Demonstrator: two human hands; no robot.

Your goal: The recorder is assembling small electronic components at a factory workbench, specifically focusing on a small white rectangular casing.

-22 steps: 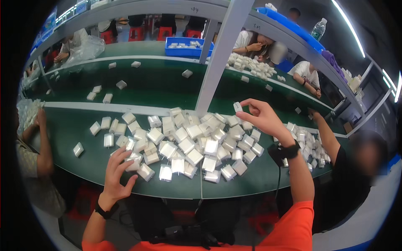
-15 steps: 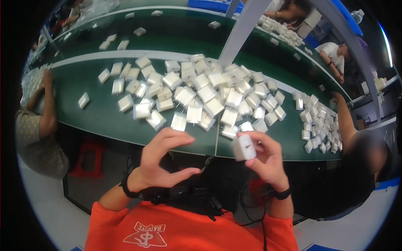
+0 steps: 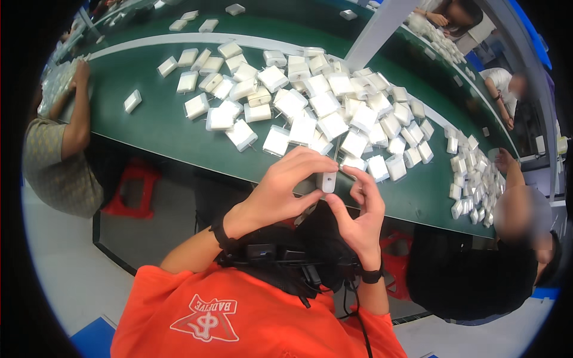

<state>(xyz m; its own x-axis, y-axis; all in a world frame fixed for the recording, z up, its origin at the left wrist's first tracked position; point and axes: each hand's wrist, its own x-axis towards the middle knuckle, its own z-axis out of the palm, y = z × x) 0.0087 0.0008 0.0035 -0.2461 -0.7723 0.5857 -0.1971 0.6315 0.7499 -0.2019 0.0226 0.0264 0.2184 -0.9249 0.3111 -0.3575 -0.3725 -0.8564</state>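
A small white charger plug (image 3: 327, 182) is held up in front of me, above the near edge of the green table. My left hand (image 3: 285, 184) is closed on it, with the fingers over its top and the thumb at its lower left. Right beside the plug, my right hand (image 3: 359, 210) has its thumb and forefinger apart; whether a fingertip touches the plug I cannot tell. Beyond my hands spreads a heap of white charger plugs (image 3: 325, 104), many in clear film, some with metal prongs showing.
One loose plug (image 3: 132, 101) lies at the left of the green table (image 3: 161, 128). Co-workers sit on both sides; another pile of plugs (image 3: 468, 173) lies by the right one. A pale post (image 3: 379, 34) rises beyond the heap. Red stools (image 3: 132, 190) stand below the table edge.
The plug has passed from my right hand to my left, and its view has turned to a narrow side. Both hands have come together. The whole view has shifted somewhat.
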